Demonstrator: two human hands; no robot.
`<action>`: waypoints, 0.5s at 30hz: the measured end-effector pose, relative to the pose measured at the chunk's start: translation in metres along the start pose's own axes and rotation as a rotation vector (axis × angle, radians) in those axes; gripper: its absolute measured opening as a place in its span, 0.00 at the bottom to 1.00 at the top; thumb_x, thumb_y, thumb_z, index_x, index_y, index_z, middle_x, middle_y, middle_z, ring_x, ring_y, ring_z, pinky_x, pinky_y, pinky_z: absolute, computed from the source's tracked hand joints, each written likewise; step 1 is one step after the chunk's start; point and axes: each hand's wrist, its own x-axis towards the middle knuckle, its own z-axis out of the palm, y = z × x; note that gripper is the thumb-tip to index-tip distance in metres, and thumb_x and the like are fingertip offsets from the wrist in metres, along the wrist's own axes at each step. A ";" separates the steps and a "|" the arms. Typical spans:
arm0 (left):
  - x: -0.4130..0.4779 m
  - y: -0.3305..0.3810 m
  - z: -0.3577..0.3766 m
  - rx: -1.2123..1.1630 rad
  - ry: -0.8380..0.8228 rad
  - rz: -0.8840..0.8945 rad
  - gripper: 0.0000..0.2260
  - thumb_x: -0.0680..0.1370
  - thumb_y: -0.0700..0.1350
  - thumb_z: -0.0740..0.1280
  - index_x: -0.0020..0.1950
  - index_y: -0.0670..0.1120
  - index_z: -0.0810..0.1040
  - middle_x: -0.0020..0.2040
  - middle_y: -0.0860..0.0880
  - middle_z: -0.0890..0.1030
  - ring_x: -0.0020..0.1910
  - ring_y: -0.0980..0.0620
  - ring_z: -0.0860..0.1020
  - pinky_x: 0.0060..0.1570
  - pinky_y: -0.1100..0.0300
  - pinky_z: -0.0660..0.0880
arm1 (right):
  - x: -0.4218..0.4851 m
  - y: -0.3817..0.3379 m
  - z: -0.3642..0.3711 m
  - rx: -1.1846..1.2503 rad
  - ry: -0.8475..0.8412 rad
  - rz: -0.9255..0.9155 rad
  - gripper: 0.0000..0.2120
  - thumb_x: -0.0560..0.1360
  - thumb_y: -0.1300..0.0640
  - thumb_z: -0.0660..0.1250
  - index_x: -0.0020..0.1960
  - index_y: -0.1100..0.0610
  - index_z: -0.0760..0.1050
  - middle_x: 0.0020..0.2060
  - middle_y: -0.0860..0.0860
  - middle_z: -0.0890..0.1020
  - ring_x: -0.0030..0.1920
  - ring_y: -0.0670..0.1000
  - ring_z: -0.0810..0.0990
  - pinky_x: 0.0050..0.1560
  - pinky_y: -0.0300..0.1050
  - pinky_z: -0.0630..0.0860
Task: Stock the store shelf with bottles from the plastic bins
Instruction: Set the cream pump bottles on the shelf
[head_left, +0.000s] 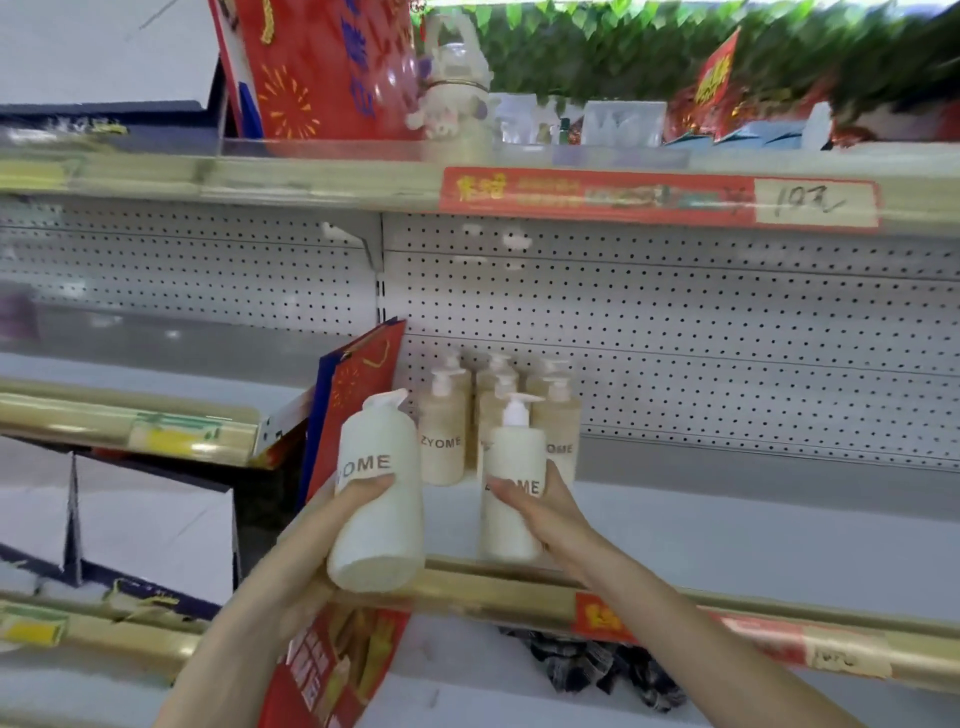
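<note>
My left hand (332, 512) grips a cream pump bottle (379, 499) marked ZYOME, tilted and held just in front of the shelf edge. A second cream pump bottle (511, 483) stands upright near the front of the white shelf (727, 540), and my right hand (540, 506) holds it with fingers wrapped round its label. Behind them, several matching pump bottles (441, 441) stand in a group against the perforated back panel. No plastic bin is in view.
A red and blue gift bag (353, 410) leans at the left end of the shelf beside the bottles. A gold price rail (488, 592) with red labels runs along the shelf front. Dark cloth (597, 670) lies on the shelf below. Boxes and toys fill the top shelf.
</note>
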 end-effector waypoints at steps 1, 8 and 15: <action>0.005 0.004 -0.006 0.004 0.004 0.008 0.39 0.53 0.56 0.76 0.63 0.48 0.74 0.50 0.41 0.83 0.46 0.43 0.83 0.43 0.50 0.79 | 0.006 0.000 0.011 -0.026 0.002 -0.054 0.30 0.69 0.52 0.74 0.65 0.50 0.62 0.55 0.49 0.78 0.54 0.47 0.78 0.53 0.46 0.78; 0.031 0.020 -0.037 -0.071 -0.052 0.037 0.39 0.55 0.55 0.76 0.64 0.46 0.72 0.51 0.39 0.82 0.46 0.43 0.82 0.44 0.50 0.78 | 0.040 0.017 0.066 -0.187 -0.028 -0.226 0.40 0.65 0.53 0.78 0.68 0.46 0.57 0.60 0.44 0.72 0.59 0.42 0.73 0.56 0.37 0.73; 0.041 0.023 -0.048 -0.052 -0.080 0.064 0.28 0.61 0.55 0.73 0.60 0.48 0.75 0.49 0.43 0.84 0.45 0.46 0.83 0.42 0.53 0.78 | 0.057 0.021 0.069 -0.201 -0.105 -0.174 0.41 0.64 0.53 0.79 0.69 0.44 0.57 0.61 0.43 0.73 0.60 0.41 0.73 0.61 0.43 0.72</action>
